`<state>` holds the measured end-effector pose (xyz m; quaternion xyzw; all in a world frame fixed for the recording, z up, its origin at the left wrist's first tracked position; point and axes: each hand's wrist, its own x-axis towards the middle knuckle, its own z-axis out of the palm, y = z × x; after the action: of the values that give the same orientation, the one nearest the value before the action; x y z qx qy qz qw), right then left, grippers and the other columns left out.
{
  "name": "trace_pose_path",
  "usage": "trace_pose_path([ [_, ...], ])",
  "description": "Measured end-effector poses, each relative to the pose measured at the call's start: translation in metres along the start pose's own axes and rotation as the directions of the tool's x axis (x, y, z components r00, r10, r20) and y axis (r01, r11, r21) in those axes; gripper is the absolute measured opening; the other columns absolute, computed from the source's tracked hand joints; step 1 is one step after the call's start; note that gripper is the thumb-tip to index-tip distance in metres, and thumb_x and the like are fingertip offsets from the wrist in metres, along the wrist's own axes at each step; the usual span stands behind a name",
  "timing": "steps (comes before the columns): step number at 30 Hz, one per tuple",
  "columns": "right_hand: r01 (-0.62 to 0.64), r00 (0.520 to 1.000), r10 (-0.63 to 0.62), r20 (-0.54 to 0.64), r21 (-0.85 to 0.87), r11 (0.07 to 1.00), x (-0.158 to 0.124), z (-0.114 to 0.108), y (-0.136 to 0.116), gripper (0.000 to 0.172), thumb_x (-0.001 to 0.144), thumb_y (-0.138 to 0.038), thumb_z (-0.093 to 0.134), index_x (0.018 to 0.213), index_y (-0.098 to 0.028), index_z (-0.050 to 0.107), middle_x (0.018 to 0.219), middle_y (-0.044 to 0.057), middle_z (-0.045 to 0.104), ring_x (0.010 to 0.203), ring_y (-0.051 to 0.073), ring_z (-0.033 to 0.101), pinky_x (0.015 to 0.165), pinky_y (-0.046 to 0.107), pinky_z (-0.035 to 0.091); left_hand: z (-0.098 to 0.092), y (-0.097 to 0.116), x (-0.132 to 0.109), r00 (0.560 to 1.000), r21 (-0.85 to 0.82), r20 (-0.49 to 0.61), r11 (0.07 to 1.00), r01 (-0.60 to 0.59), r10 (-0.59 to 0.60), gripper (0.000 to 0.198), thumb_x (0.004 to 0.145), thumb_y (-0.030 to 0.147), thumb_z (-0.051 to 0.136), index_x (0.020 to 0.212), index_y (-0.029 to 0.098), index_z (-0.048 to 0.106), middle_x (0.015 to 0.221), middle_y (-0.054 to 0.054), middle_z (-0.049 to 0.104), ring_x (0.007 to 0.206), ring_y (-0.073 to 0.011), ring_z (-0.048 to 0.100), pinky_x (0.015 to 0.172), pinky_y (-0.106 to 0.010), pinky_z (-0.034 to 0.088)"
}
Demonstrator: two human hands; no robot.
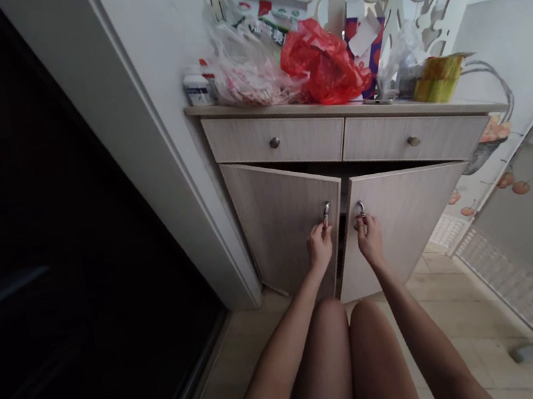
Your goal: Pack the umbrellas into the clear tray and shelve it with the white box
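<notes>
A low cabinet of pale wood stands against the wall, with two drawers above two doors. Both doors are swung a little way out, leaving a dark gap between them. My left hand (320, 245) is closed on the metal handle (326, 211) of the left door (279, 217). My right hand (368, 237) grips the metal handle (360, 208) of the right door (411, 217). My bare knees show below the hands, close to the doors.
The cabinet top (459, 105) carries a red plastic bag (323, 62), clear bags (246, 71), a small white container (197, 89) and a yellow pack (439, 77). A dark doorway (53, 260) fills the left. A white wire rack (524, 293) lies on the tiled floor at right.
</notes>
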<state>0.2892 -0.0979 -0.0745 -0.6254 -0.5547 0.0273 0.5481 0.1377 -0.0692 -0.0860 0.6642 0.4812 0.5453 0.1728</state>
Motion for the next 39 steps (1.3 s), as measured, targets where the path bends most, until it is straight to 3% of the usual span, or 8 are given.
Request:
trace_pose_path([
  [6, -0.077, 0.992, 0.098, 0.085, -0.218, 0.973, 0.033, 0.026, -0.001, 0.043, 0.1, -0.043, 0.031, 0.105, -0.019, 0.065, 0.104, 0.011, 0.058, 0.094, 0.022, 0.054, 0.086, 0.035, 0.043, 0.027, 0.0, 0.034, 0.997, 0.137, 0.061, 0.99, 0.033, -0.042, 0.015, 0.094, 0.017, 0.054, 0.096, 0.015, 0.069, 0.095, -0.013, 0.071, 0.094, -0.0232, 0.066, 0.084, -0.033, 0.048],
  [14, -0.143, 0.967, 0.203, 0.155, -0.331, 0.933, 0.056, 0.034, -0.012, 0.047, 0.103, -0.045, 0.029, 0.117, -0.018, 0.064, 0.111, 0.014, 0.056, 0.098, 0.023, 0.055, 0.088, 0.038, 0.042, 0.044, 0.001, 0.053, 0.994, 0.207, 0.069, 0.976, 0.071, -0.087, 0.017, 0.094, 0.013, 0.051, 0.097, 0.014, 0.068, 0.102, -0.016, 0.069, 0.101, -0.0247, 0.065, 0.09, -0.036, 0.046],
  [28, -0.159, 0.94, 0.247, 0.237, -0.336, 0.928, 0.079, 0.036, -0.01, 0.044, 0.103, -0.044, 0.032, 0.124, -0.021, 0.063, 0.118, 0.016, 0.057, 0.109, 0.03, 0.057, 0.092, 0.045, 0.04, 0.057, -0.002, 0.075, 0.992, 0.195, 0.067, 0.976, 0.094, -0.109, 0.015, 0.092, 0.013, 0.053, 0.096, 0.015, 0.068, 0.101, -0.016, 0.07, 0.103, -0.0247, 0.064, 0.092, -0.036, 0.045],
  [34, -0.153, 0.935, 0.254, 0.248, -0.365, 0.919, 0.081, 0.037, -0.009, 0.046, 0.103, -0.045, 0.031, 0.124, -0.019, 0.062, 0.118, 0.015, 0.056, 0.104, 0.025, 0.057, 0.09, 0.039, 0.041, 0.056, 0.0, 0.078, 0.989, 0.185, 0.089, 0.977, 0.103, -0.121, 0.017, 0.093, 0.012, 0.051, 0.096, 0.014, 0.067, 0.103, -0.016, 0.07, 0.105, -0.0248, 0.064, 0.094, -0.037, 0.045],
  [39, -0.13, 0.943, 0.22, 0.251, -0.331, 0.935, 0.084, 0.036, -0.003, 0.043, 0.102, -0.043, 0.036, 0.121, -0.017, 0.063, 0.115, 0.015, 0.057, 0.1, 0.022, 0.056, 0.089, 0.034, 0.041, 0.05, 0.006, 0.086, 0.968, 0.012, 0.145, 0.979, 0.204, -0.204, 0.007, 0.088, 0.014, 0.061, 0.09, 0.014, 0.067, 0.102, -0.015, 0.069, 0.108, -0.025, 0.063, 0.098, -0.038, 0.043],
])
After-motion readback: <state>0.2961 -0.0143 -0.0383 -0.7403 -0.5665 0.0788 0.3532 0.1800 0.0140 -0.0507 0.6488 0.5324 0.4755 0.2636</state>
